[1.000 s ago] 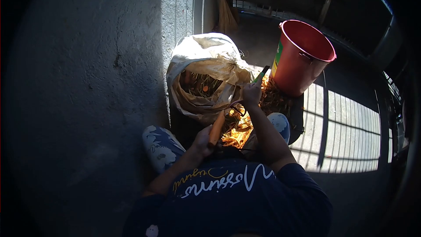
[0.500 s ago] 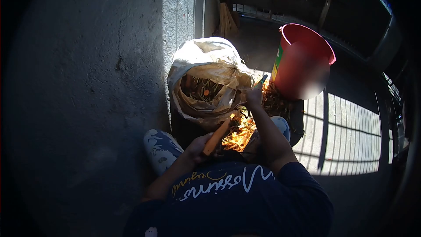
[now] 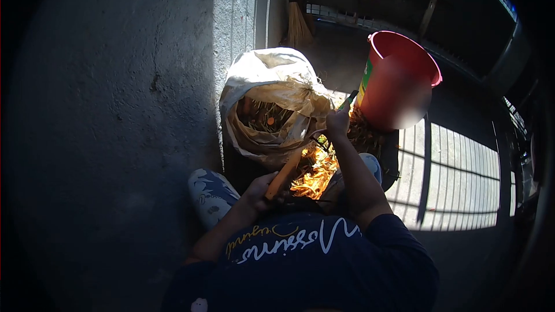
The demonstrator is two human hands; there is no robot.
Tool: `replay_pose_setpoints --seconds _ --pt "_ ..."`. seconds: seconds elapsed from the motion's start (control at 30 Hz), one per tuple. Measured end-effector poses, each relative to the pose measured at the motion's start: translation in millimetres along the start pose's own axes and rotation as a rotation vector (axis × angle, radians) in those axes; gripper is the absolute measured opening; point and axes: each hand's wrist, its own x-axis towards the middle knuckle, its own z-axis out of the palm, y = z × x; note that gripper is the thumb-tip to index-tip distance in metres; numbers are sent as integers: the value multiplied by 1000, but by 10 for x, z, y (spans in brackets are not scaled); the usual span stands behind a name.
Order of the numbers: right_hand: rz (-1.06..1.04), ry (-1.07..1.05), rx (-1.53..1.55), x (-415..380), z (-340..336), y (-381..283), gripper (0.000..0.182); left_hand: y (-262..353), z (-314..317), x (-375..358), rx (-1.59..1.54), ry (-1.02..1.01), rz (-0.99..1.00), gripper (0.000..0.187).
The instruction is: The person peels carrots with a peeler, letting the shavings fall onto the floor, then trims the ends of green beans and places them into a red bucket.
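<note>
A thick orange carrot (image 3: 283, 176) slants up and away from my left hand (image 3: 260, 190), whose fingers are wrapped round its near end. My right hand (image 3: 337, 122) is closed on a peeler (image 3: 348, 100) with a green and dark handle that sticks out past the fist. The peeler's head is close to the carrot's far end. Below the right wrist lies a heap of bright orange peelings (image 3: 317, 176), strongly lit by the sun. Straight ahead stands a whitish woven sack (image 3: 272, 69), its mouth rolled open, with carrot tops and some orange pieces inside.
A red bucket (image 3: 390, 89) stands to the right of the sack, with more peelings and stalks by its base. A broom (image 3: 299, 26) leans at the back. Along the left runs a rough grey wall (image 3: 127, 81). Barred sunlight falls on the floor (image 3: 457, 179) at right.
My right hand has shifted slightly, and the peeler's handle now points more up and to the right. The carrot has moved a little left and down in my left hand.
</note>
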Motion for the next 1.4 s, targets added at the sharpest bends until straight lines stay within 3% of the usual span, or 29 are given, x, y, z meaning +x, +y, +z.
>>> replay_pose_setpoints --seconds 0.07,0.13,0.2,0.23,0.27,0.33,0.47,0.53,0.67,0.77,0.83,0.87,0.93,1.03,1.23,1.4 --pt "23 -59 82 -206 -66 -249 65 63 15 79 -64 -17 29 34" --pt "-129 -154 251 -480 -37 -488 62 112 56 208 -128 -32 48 35" --pt "-94 -250 298 -751 -86 -739 61 137 97 345 -211 35 116 35" --pt "-61 -341 349 -874 -108 -840 59 146 66 387 -229 -85 127 33" --pt "-48 -389 376 -970 -119 -907 58 151 39 423 -227 -83 125 33" --pt "-161 -347 310 -1065 -116 -969 59 168 89 458 -201 -57 135 31" --pt "-113 -405 243 -1156 -180 -1092 62 100 31 557 -110 105 185 36" --pt "-98 -405 219 -1172 -170 -1085 62 89 11 539 -168 -22 142 36" --pt "-80 -393 244 -1117 -88 -935 60 53 -121 607 -175 -83 139 37" --pt "-151 -300 174 -887 19 -724 60 54 251 373 -135 75 151 38" --pt "-8 -299 62 -556 62 -498 64 3 158 303 63 166 102 38" --pt "-7 -300 62 -391 103 -299 64 -51 112 284 61 167 102 38" --pt "-91 -49 -39 -141 159 -57 63 -96 36 277 161 140 55 37" --pt "-40 -42 29 -192 13 -179 62 -30 -7 289 87 84 86 35" --pt "-36 -409 301 -922 -146 -764 61 -5 -10 509 -83 46 100 33" --pt "-135 -413 191 -1150 -174 -932 60 -53 39 493 -163 65 66 35"
